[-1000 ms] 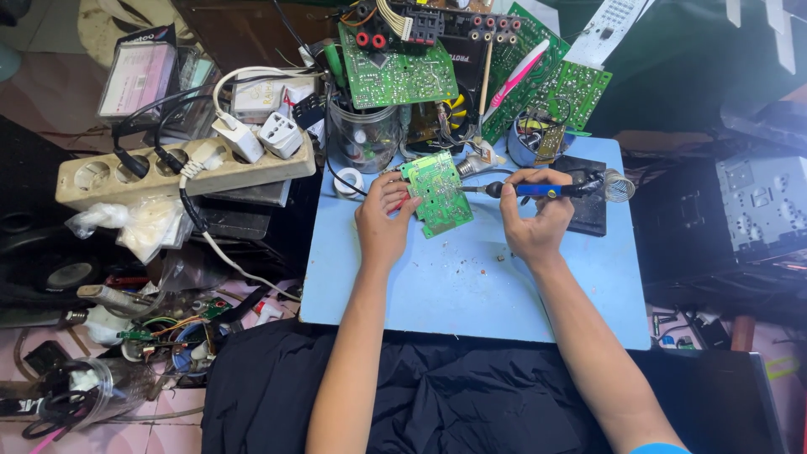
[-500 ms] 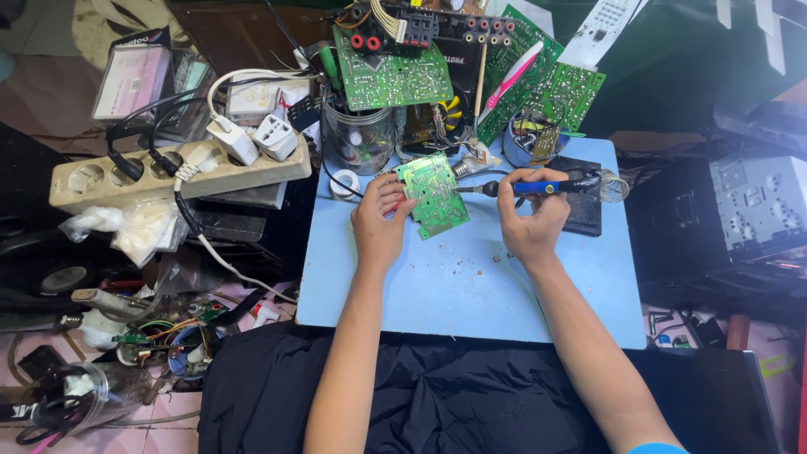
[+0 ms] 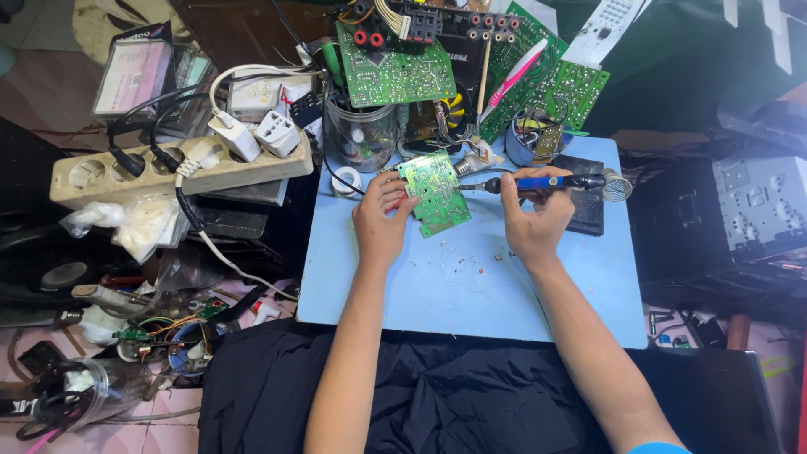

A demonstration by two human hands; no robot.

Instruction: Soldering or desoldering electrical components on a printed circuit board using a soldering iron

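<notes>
A black cloth covers the near foreground, and the person's two forearms cross it to reach the work surface. The work surface is a light blue mat, flecked near its centre with small specks of debris. Left of the mat, a beige power strip lies with white plug adapters and black cables seated in it. Behind the mat, a large green circuit board stands propped among other boards, above a clear glass jar. A dark rectangular pad rests at the far right of the mat, with a coil of solder wire just beside it. The left hand is closed on the left edge of a small green circuit board, holding it tilted over the far part of the mat. The right hand is closed around the blue handle of a soldering iron, which lies roughly level. The metal tip points left and meets the right edge of the small board. A small white roll sits on the mat just left of the left hand.
</notes>
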